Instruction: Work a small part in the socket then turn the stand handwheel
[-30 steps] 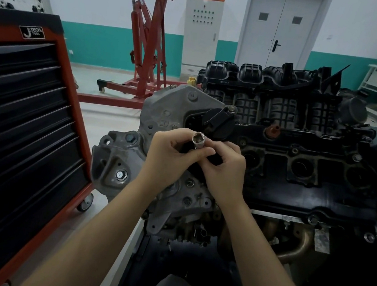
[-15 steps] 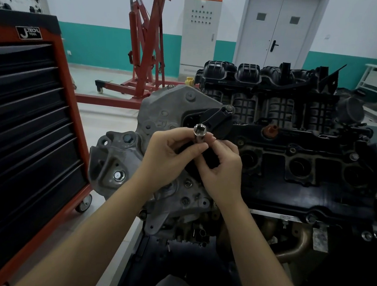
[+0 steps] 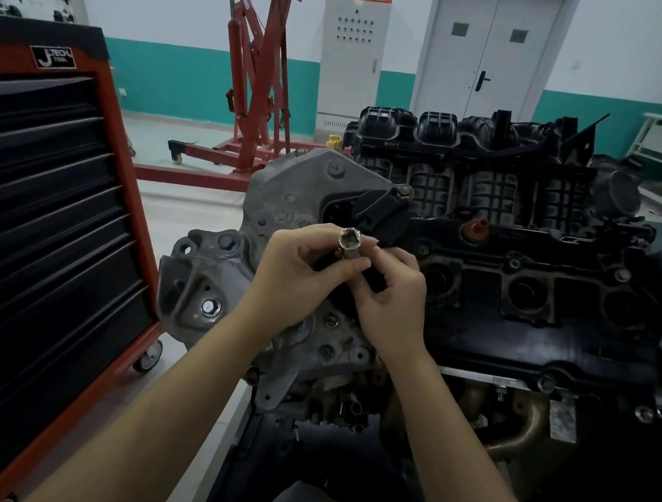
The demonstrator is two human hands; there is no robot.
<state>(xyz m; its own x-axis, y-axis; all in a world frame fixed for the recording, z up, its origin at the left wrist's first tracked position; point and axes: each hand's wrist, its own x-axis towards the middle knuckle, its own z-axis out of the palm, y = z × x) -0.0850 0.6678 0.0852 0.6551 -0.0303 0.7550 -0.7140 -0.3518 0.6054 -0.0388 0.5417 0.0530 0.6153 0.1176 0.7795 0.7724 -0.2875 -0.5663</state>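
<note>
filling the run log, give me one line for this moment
left hand grips socket | right hand pinches its lower end | above engine | tool cabinet at left

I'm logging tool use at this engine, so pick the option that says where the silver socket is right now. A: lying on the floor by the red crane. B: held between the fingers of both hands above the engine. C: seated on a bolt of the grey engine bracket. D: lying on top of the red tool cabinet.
B: the silver socket is pinched between the left hand and the right hand, its open end toward the camera, in front of the engine.
</note>
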